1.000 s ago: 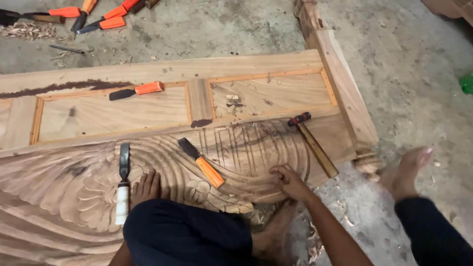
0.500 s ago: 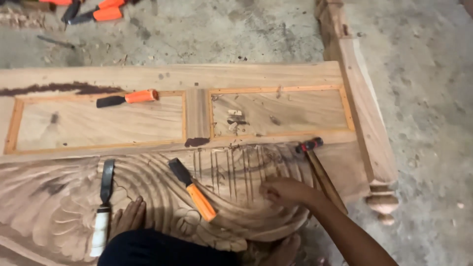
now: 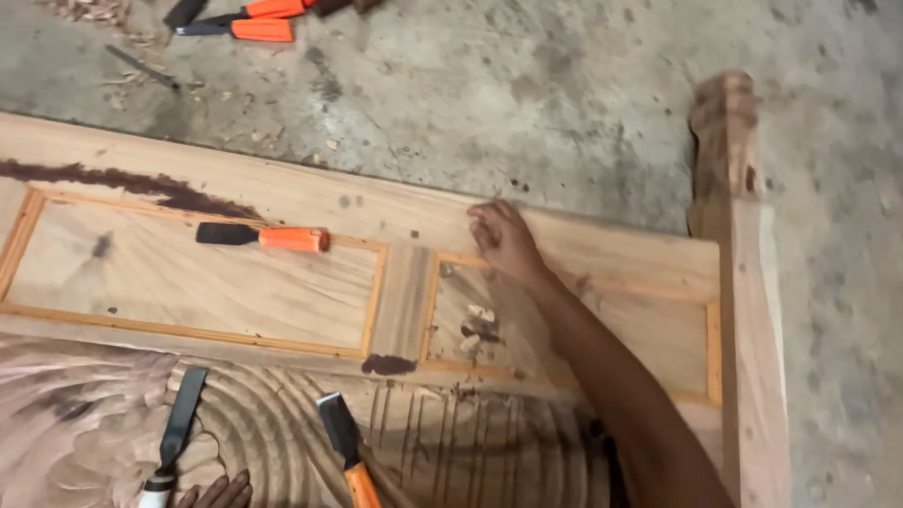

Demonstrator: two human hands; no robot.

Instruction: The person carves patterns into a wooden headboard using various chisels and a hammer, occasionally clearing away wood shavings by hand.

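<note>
right hand (image 3: 503, 240) has reached up from the carving to the panel frame (image 3: 602, 254), fingers curled, gripping nothing; wood chips (image 3: 475, 325) lie just below it.

Right hand (image 3: 503, 240) left the carved lower edge, now reaching across the right recessed panel to the door panel's (image 3: 602, 254) far rail; hammer out of view, left hand (image 3: 216, 491) fingertips only at bottom edge.

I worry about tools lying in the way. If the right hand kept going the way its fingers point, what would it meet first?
Probably nothing on the board: the right hand points past the top rail onto bare concrete floor.
</note>
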